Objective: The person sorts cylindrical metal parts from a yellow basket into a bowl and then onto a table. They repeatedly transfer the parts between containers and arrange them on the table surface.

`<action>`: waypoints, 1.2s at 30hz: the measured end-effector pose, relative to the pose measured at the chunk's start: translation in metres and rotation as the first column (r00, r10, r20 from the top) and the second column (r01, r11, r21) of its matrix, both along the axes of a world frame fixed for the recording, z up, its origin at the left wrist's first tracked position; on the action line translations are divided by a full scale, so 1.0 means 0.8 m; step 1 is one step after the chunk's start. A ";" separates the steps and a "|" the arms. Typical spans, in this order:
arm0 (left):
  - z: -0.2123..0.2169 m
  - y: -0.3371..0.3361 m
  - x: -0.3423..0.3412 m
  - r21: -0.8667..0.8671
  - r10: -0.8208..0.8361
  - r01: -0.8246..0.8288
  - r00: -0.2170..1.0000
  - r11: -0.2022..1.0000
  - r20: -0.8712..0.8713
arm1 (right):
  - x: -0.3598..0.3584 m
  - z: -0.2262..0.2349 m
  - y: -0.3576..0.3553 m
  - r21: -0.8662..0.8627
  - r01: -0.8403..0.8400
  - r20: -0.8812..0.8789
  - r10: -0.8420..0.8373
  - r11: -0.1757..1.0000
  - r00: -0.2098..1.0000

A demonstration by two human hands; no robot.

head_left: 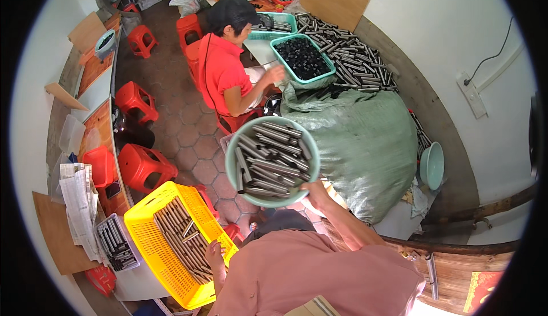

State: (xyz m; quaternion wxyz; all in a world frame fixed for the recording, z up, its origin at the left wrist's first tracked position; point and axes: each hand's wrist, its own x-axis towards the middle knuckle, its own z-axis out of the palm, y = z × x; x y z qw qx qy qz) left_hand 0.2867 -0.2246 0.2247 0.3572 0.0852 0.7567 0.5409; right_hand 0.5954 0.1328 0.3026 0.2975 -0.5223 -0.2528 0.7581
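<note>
Out in front of me I hold a pale green basin [315,145] piled with dark metal tubes [274,159]. My right hand [314,191] is closed on the basin's near right rim. Lower left, a yellow plastic basket [149,247] holds rows of brownish metal tubes [180,239]. My left hand [214,255] is curled over that basket's near right edge, its fingers partly hidden. Beyond the basin, a co-worker in a red shirt [220,65] sits with one arm reaching toward a teal crate of small black pieces [302,59].
A large green woven sack [365,145] bulges right of the basin. Behind it lies a heap of metal tubes [348,59]. Red stools [145,167] stand along the left table. Another green basin [432,164] leans by the right wall. Newspapers [80,204] lie far left.
</note>
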 end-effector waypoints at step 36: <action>-0.037 -0.111 0.075 -0.288 0.454 -0.461 0.886 0.839 -0.096 | -0.311 0.031 0.134 -0.031 -0.443 -0.086 0.439 0.896 0.894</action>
